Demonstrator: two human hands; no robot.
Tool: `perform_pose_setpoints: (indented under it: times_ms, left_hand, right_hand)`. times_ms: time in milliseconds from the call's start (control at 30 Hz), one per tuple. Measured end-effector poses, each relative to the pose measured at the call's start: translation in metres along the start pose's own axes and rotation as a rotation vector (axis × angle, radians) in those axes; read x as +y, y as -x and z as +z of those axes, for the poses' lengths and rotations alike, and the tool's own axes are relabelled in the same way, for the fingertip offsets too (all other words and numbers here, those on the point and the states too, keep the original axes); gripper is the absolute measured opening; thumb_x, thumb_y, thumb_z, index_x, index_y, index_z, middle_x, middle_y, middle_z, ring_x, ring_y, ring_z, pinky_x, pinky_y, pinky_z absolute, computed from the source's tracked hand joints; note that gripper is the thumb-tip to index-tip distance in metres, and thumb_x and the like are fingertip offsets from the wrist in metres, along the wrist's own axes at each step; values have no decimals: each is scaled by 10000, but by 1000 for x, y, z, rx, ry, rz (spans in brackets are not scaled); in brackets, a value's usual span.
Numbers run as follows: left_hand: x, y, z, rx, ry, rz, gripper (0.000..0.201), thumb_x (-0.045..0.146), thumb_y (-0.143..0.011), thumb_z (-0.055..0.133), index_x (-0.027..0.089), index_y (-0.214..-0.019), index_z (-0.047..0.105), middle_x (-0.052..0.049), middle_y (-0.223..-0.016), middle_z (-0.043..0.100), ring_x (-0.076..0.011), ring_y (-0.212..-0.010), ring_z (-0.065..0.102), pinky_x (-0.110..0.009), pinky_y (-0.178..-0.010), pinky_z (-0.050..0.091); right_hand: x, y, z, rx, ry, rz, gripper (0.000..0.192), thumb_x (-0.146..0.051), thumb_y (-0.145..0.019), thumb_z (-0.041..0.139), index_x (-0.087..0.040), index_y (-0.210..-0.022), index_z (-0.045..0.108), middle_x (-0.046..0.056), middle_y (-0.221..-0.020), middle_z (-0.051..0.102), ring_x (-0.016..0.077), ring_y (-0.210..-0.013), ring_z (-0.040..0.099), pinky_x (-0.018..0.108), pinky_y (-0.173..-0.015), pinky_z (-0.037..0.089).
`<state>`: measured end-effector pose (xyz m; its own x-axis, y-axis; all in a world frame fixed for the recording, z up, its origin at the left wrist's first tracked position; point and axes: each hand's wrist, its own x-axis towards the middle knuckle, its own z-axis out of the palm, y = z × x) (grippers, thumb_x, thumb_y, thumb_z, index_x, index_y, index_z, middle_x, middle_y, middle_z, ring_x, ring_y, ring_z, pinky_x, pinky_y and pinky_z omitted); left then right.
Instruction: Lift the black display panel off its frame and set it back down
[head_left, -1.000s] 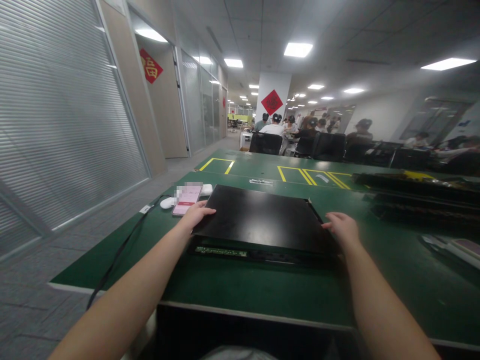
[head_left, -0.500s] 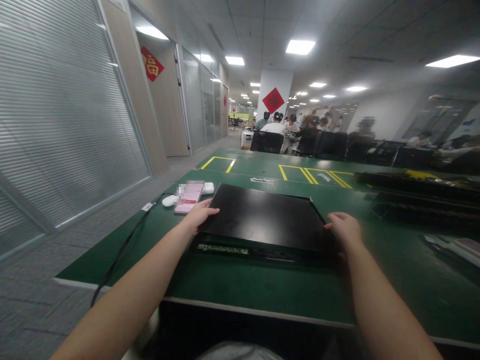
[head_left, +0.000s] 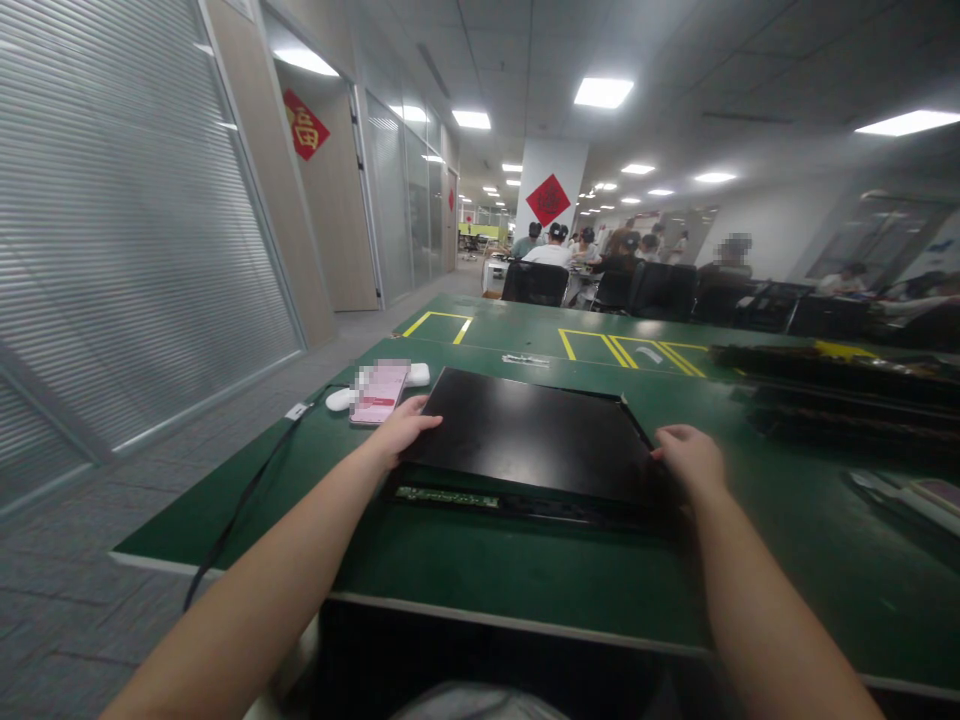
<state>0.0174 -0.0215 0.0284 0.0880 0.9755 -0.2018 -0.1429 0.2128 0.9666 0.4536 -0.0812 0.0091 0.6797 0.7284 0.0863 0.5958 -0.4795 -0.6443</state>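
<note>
On the green desk [head_left: 525, 570], my left hand [head_left: 401, 432] and right hand [head_left: 690, 458] each grip the black panel [head_left: 536, 435] by its edges; at ten o'clock lies a pink phone [head_left: 380, 392], writing unreadable.

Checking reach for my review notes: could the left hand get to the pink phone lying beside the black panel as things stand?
Probably yes. The left hand rests on the black panel's left edge, and the pink phone lies just beyond it on the green table with nothing between.
</note>
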Motion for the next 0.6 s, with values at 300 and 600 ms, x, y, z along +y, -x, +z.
perform_pose_setpoints:
  times_ms: [300, 600]
  left_hand:
    - [0, 1, 1, -24, -36, -27, 511, 105, -763, 627, 204, -1263, 594, -44, -835, 759, -231, -692, 734, -299, -587, 571]
    - [-2, -2, 2, 30, -98, -16, 506, 75, -740, 607, 160, -1239, 620, -27, -722, 735, -203, -565, 682, -289, -565, 536]
  right_hand:
    - [-2, -1, 2, 27, 76, -41, 317, -323, -744, 571, -227, -990, 746, 70, -729, 735, 257, -722, 683, 336, -655, 493]
    - [7, -8, 7, 57, 118, -93, 315, -342, -726, 577, -224, -948, 766, 86, -753, 727, 245, -768, 684, 312, -692, 509]
